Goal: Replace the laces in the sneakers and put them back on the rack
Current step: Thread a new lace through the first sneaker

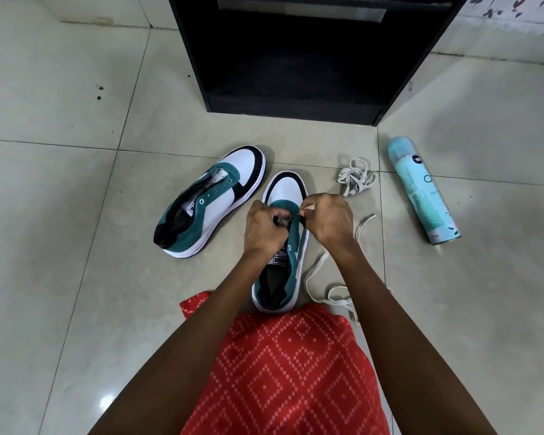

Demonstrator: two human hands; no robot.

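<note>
Two white, teal and black sneakers stand on the tiled floor. The left sneaker [208, 199] has no lace in its eyelets and is tilted to the right. Both my hands work over the eyelets near the toe of the nearer sneaker [288, 189]. My left hand [264, 229] has its fingers curled at the left eyelet row. My right hand [328, 216] pinches a white lace [322, 262], which trails to the floor on the right. A second white lace [355, 177] lies bunched beside the toe. The black rack [296, 58] stands behind the sneakers.
A teal spray can [421, 189] lies on its side on the floor to the right. Red patterned cloth [286, 372] covers my lap at the bottom of the view. Pale tiles [60, 215] stretch to the left.
</note>
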